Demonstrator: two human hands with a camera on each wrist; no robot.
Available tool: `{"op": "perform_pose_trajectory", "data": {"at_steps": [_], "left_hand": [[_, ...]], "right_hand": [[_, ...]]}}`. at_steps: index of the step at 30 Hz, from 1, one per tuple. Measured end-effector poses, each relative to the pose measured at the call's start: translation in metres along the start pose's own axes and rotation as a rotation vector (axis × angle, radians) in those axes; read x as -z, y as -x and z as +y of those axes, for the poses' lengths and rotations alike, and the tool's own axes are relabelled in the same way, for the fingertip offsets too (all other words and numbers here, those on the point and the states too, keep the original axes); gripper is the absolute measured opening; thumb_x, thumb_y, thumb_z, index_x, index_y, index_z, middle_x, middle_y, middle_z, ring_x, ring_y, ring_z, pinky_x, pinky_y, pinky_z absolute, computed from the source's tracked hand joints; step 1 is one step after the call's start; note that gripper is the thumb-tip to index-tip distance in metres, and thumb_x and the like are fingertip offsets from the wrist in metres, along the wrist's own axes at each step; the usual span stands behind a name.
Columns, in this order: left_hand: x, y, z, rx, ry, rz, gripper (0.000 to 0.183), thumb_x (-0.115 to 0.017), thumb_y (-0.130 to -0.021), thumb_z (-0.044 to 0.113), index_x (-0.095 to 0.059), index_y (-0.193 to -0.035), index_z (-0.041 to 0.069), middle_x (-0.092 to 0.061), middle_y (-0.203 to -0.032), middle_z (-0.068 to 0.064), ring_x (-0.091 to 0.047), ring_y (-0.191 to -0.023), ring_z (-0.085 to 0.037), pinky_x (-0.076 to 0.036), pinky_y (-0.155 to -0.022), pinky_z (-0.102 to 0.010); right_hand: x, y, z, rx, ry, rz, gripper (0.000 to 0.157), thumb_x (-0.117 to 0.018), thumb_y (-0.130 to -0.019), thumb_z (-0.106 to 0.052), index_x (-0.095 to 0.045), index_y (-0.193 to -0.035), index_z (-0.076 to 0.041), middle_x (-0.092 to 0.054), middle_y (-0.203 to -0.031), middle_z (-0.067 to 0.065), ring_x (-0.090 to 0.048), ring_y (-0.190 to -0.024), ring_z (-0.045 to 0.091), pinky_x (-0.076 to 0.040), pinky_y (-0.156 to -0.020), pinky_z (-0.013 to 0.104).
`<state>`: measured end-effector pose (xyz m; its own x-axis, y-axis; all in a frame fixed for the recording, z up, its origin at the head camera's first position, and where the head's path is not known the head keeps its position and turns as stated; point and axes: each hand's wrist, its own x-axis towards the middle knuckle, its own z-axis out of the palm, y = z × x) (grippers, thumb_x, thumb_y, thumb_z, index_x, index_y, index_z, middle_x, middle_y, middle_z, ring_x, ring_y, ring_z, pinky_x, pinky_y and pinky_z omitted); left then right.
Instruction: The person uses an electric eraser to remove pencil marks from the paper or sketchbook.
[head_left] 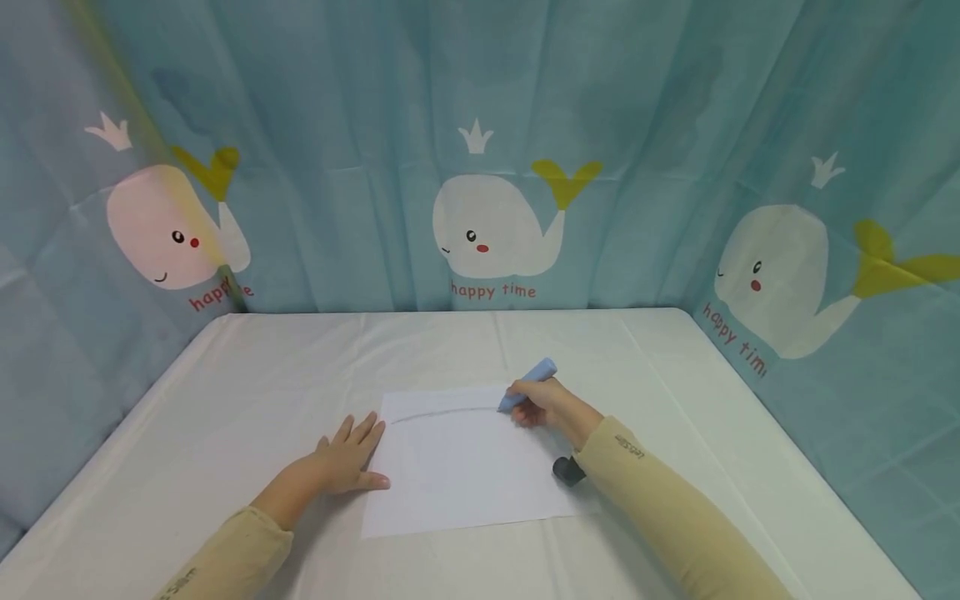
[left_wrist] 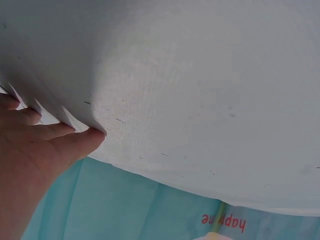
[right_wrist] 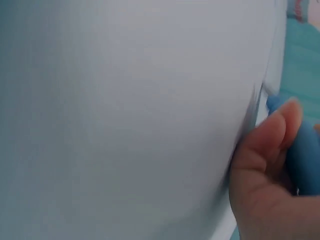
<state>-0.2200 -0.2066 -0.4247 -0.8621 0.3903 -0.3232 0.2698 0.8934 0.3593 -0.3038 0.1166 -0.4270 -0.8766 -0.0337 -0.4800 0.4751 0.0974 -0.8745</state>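
A sheet of white paper (head_left: 465,475) lies on the white table, with a thin, slightly arched grey-blue line (head_left: 442,412) across its upper part. My right hand (head_left: 542,402) pinches a thick light-blue marker (head_left: 542,369), whose tip meets the paper at the line's right end. In the right wrist view, thumb and fingers close round the blue marker (right_wrist: 304,160). My left hand (head_left: 348,458) lies with fingers spread at the sheet's left edge, thumb and fingertips on the paper. The left wrist view shows this hand (left_wrist: 45,145) with its fingers extended flat.
A small black object (head_left: 567,472) shows beside the right sleeve, over the paper's right side. The white-covered table (head_left: 300,358) ends at a blue curtain (head_left: 337,208) printed with whales, which stands along the back and both sides.
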Motion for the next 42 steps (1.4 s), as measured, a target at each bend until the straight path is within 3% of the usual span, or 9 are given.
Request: {"op": "perform_pose_trajectory", "data": {"at_steps": [6,17,22,29,42], "left_hand": [[-0.0013,-0.0001,-0.0007,-0.004,0.014,-0.002,0.098,-0.069,-0.085,0.049,-0.022,-0.148,-0.01,-0.009,-0.155,-0.032,-0.001,-0.138,-0.058,-0.008,-0.101,-0.077],[-0.0019,-0.001,-0.0007,-0.01,0.022,-0.01,0.099,-0.069,-0.085,0.049,-0.022,-0.149,-0.01,-0.009,-0.156,-0.031,0.0,-0.139,-0.057,-0.007,-0.101,-0.076],[-0.0022,-0.002,-0.0016,-0.01,0.015,-0.009,0.099,-0.069,-0.085,0.05,-0.022,-0.149,-0.009,-0.009,-0.156,-0.031,0.0,-0.139,-0.057,-0.008,-0.101,-0.077],[-0.0032,-0.0016,-0.0037,-0.012,0.015,-0.004,0.099,-0.069,-0.084,0.05,-0.022,-0.148,-0.009,-0.009,-0.156,-0.031,0.0,-0.139,-0.057,-0.008,-0.1,-0.077],[-0.0024,-0.001,-0.0024,-0.012,0.013,0.001,0.099,-0.069,-0.084,0.05,-0.022,-0.148,-0.01,-0.009,-0.155,-0.031,-0.001,-0.138,-0.058,-0.008,-0.1,-0.077]], "right_hand": [[0.0008,0.0007,-0.001,-0.009,-0.002,0.021,0.016,-0.062,-0.087,-0.008,-0.06,-0.095,0.006,-0.057,-0.059,0.006,-0.053,-0.047,0.01,-0.047,-0.049,0.02],[0.0033,-0.0014,0.0032,-0.025,-0.013,-0.015,0.021,-0.061,-0.09,-0.012,-0.06,-0.103,0.006,-0.057,-0.062,0.006,-0.052,-0.05,0.011,-0.047,-0.052,0.022],[0.0025,0.0022,0.0004,-0.032,-0.01,-0.026,0.019,-0.06,-0.086,-0.009,-0.061,-0.096,0.007,-0.057,-0.062,0.006,-0.052,-0.05,0.011,-0.046,-0.052,0.021],[-0.0013,0.0006,0.0014,0.003,0.001,0.027,0.018,-0.062,-0.084,-0.007,-0.062,-0.094,0.008,-0.056,-0.058,0.006,-0.051,-0.047,0.01,-0.045,-0.049,0.02],[-0.0019,0.0012,0.0019,-0.004,0.023,-0.024,0.017,-0.062,-0.087,-0.008,-0.061,-0.095,0.007,-0.057,-0.058,0.005,-0.052,-0.047,0.01,-0.046,-0.049,0.019]]}}
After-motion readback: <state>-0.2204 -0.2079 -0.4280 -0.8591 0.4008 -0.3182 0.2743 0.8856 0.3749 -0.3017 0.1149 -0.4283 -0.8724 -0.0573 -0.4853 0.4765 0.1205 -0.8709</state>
